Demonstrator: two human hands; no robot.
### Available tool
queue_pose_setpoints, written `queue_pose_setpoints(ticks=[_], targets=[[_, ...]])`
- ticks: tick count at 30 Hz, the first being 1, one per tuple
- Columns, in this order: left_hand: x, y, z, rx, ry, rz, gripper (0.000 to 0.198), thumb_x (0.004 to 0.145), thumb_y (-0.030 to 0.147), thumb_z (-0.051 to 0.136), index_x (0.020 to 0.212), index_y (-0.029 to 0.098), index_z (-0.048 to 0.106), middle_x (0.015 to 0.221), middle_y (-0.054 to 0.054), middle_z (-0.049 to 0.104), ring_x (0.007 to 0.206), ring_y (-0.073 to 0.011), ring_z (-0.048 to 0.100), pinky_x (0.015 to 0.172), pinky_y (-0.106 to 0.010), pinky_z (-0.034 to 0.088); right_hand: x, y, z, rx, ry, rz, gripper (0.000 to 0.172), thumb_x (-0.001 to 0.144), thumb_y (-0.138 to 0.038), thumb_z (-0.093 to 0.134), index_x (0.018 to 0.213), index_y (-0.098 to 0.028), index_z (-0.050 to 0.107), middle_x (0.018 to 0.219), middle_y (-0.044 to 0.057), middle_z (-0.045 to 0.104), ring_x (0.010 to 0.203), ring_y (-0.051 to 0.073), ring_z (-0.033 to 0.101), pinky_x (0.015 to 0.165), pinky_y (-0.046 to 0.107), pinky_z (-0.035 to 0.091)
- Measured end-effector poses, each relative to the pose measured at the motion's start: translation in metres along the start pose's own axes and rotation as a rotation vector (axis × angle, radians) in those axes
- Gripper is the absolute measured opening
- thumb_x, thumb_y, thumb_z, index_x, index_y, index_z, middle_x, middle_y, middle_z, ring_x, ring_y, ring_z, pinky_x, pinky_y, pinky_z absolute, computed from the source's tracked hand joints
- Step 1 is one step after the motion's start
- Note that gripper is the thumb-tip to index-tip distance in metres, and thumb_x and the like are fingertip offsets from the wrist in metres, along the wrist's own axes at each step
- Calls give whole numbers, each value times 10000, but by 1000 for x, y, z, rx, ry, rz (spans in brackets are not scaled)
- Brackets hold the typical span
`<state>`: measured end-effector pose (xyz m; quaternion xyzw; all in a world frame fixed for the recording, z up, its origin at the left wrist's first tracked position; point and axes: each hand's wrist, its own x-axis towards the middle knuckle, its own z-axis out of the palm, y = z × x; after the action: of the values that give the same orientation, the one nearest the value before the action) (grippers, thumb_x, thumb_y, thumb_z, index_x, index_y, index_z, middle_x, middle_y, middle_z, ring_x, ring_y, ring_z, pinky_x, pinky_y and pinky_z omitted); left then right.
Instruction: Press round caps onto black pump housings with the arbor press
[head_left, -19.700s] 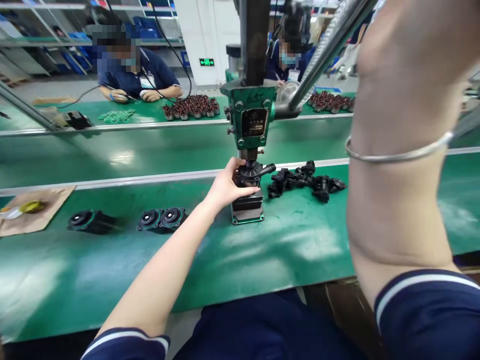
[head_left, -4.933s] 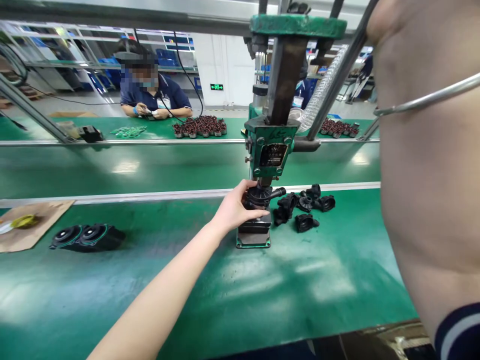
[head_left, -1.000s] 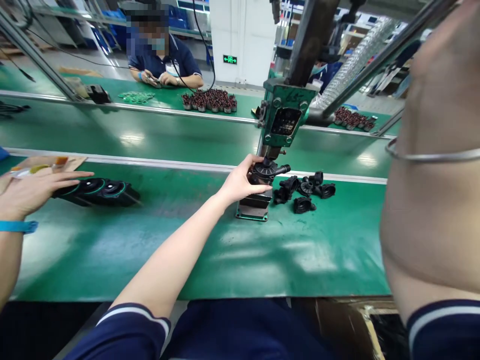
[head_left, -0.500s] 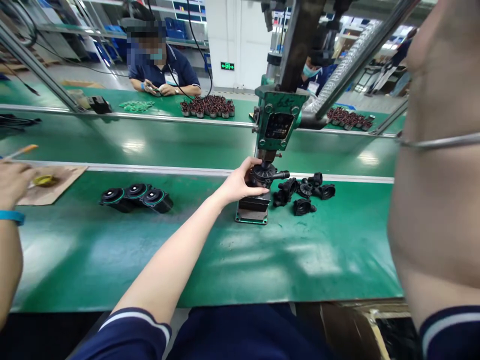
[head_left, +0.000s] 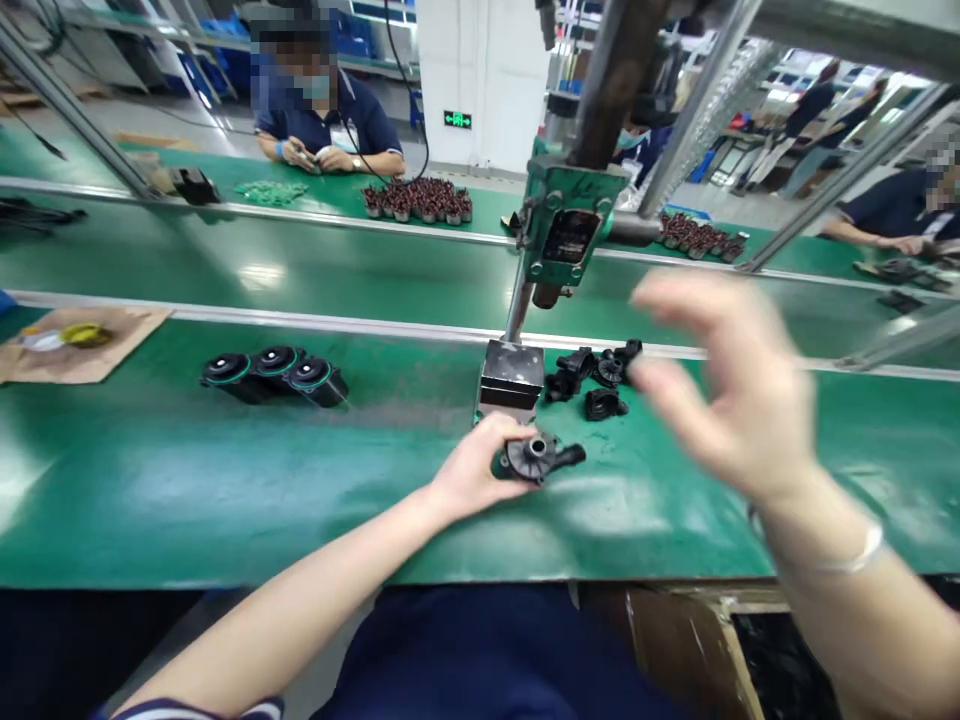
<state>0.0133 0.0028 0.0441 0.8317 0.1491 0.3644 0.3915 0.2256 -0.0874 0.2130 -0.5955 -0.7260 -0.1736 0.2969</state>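
Note:
My left hand (head_left: 480, 465) grips a black plastic pump housing (head_left: 536, 457) with a round open hub on top and a side spout pointing right. It is held in front of the arbor press (head_left: 570, 235), whose black base block (head_left: 512, 368) is bare on top. My right hand (head_left: 739, 400), blurred by motion, is raised to the right of the press with thumb and fingers apart and nothing in it. Several loose black housing parts (head_left: 600, 375) lie on the green mat between the press and that hand.
Three black cylindrical motors (head_left: 276, 372) with green rings stand left of the press. Farther left, a yellow item (head_left: 84, 335) lies on brown cardboard (head_left: 105, 362). Across the bench, a person (head_left: 330, 130) handles small parts behind clustered dark red-topped parts (head_left: 420, 202). A metal rail (head_left: 337, 322) crosses the bench.
My left hand has drawn the housing off the press block toward me. My right arm has come down from the upper right. A neighbour's hand at the left has left view.

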Motion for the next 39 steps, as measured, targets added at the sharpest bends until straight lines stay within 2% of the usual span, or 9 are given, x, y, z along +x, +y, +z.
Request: queue_pose_setpoints(ticks=[2, 4, 6, 8, 10, 14, 18, 24, 39], targets=[[-29, -6, 25, 11, -37, -83, 581, 697, 319, 793, 1191, 236, 498, 1083, -64, 588, 1028, -228, 596, 889, -373, 509, -53, -16, 45, 22, -217, -48, 568, 847, -445, 535, 1322, -153, 424, 1316, 47, 467, 1266, 88, 450, 1082, 258, 461], [-43, -13, 42, -5, -54, -158, 586, 709, 348, 777, 1196, 227, 474, 1103, -76, 572, 1046, -241, 590, 904, -397, 506, -93, -31, 84, 52, -310, -37, 640, 803, -509, 581, 1308, -146, 430, 1301, 52, 480, 1241, 99, 457, 1046, 268, 474], [-44, -17, 49, -54, -54, -233, 670, 685, 332, 782, 1234, 212, 417, 1151, -97, 556, 1075, -253, 586, 923, -410, 500, -118, -43, 110, 55, -281, 15, 610, 791, -490, 606, 1267, -142, 448, 1262, 54, 506, 1194, 101, 472, 1016, 278, 466], [-39, -18, 47, -111, -82, -314, 845, 617, 288, 809, 1302, 196, 321, 1209, -120, 543, 1117, -273, 579, 944, -418, 490, -129, -50, 121, 64, -219, 83, 527, 799, -409, 621, 1228, -147, 462, 1225, 49, 527, 1161, 98, 483, 997, 276, 444], [-31, -15, 42, -139, -167, -366, 926, 583, 270, 815, 1335, 200, 280, 1261, -128, 535, 1150, -291, 568, 952, -427, 480, -132, -53, 120, 126, -194, 118, 469, 798, -343, 632, 1198, -157, 472, 1218, 43, 530, 1161, 93, 484, 988, 263, 422], [-24, -8, 39, -180, -271, -369, 643, 588, 347, 807, 1120, 206, 475, 1081, -59, 627, 985, -263, 627, 832, -377, 509, -129, -50, 109, 301, -187, 107, 436, 793, -314, 639, 1164, -154, 475, 1227, 43, 518, 1172, 85, 480, 995, 243, 393], [-30, -2, 46, -136, -135, -431, 510, 562, 372, 785, 947, 183, 510, 864, -23, 614, 789, -226, 621, 701, -334, 500, -130, -53, 108, 369, -255, 139, 451, 837, -302, 576, 1237, -155, 431, 1273, 59, 483, 1235, 93, 440, 1044, 258, 374], [-38, -1, 47, -122, 11, -417, 411, 615, 342, 734, 937, 194, 526, 865, -21, 615, 799, -210, 618, 731, -322, 490, -131, -66, 121, 403, -260, 230, 401, 860, -277, 530, 1230, -166, 421, 1273, 60, 476, 1244, 94, 430, 1060, 278, 395], [-41, -6, 50, -18, 76, -421, 345, 672, 342, 697, 911, 180, 508, 853, -46, 605, 810, -227, 612, 755, -357, 501, -127, -82, 126, 359, -212, 304, 386, 866, -295, 521, 1215, -156, 433, 1273, 65, 472, 1230, 69, 455, 1061, 243, 417]])
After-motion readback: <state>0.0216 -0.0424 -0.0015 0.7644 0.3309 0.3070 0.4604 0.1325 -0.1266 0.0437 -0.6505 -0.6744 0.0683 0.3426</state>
